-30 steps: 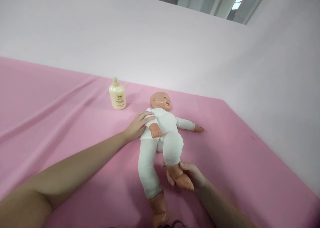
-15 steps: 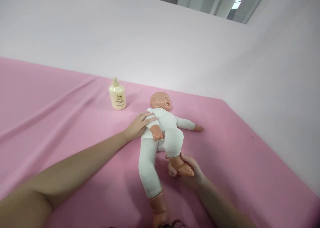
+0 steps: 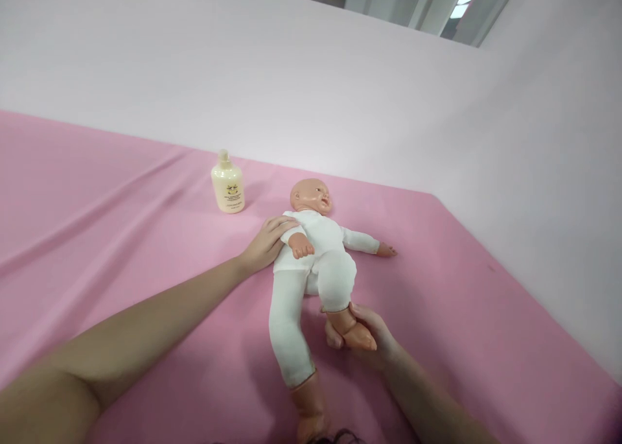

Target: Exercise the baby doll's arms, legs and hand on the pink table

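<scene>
Doll (image 3: 315,256) lies between hands: left hand (image 3: 265,244) steadies shoulder, right hand (image 3: 367,337) clasps foot

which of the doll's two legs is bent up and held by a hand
The leg on the picture's right: its knee is raised and the right hand grips its bare foot. The other leg lies straight on the pink cloth, unheld.

Right hand (image 3: 369,337) grips doll (image 3: 315,262) foot; left hand (image 3: 265,244) on shoulder.
</scene>
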`<state>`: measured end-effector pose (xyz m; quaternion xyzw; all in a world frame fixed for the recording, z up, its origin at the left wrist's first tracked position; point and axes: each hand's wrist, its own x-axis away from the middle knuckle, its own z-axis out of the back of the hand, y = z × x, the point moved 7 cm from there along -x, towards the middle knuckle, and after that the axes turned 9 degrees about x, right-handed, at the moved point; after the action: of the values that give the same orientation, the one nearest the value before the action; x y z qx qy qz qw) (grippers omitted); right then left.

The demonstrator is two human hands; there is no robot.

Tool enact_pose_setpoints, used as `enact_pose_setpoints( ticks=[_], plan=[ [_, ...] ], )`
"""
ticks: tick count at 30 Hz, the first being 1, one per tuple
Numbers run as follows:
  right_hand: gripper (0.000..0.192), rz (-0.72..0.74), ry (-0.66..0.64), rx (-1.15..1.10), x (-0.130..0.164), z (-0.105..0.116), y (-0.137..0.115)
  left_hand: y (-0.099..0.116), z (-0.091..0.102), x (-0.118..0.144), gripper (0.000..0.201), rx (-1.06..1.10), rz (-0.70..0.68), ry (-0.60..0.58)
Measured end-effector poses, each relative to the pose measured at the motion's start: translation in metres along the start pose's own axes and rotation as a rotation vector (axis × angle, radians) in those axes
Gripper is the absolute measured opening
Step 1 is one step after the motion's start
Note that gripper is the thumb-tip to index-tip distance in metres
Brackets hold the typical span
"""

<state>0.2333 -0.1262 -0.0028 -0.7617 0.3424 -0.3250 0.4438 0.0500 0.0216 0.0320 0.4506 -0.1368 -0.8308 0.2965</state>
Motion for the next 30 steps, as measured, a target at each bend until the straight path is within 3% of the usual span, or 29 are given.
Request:
enact_pose_setpoints(
  ticks=[9,16,30],
  plan=[
    [0.048,-0.027,-0.150,0.031,0.001,-0.006,0.002,-0.006,0.004,-0.002,0.033,0.063,0.047,0.053],
    [0.048,0.005,-0.078,-0.008,0.002,-0.005,-0.001,-0.003,-0.002,0.001,0.039,-0.007,-0.006,-0.020],
    [0.046,0.041,-0.008,-0.070,-0.001,0.000,-0.001,0.008,-0.005,0.001,0.043,-0.053,-0.085,-0.049]
  ],
)
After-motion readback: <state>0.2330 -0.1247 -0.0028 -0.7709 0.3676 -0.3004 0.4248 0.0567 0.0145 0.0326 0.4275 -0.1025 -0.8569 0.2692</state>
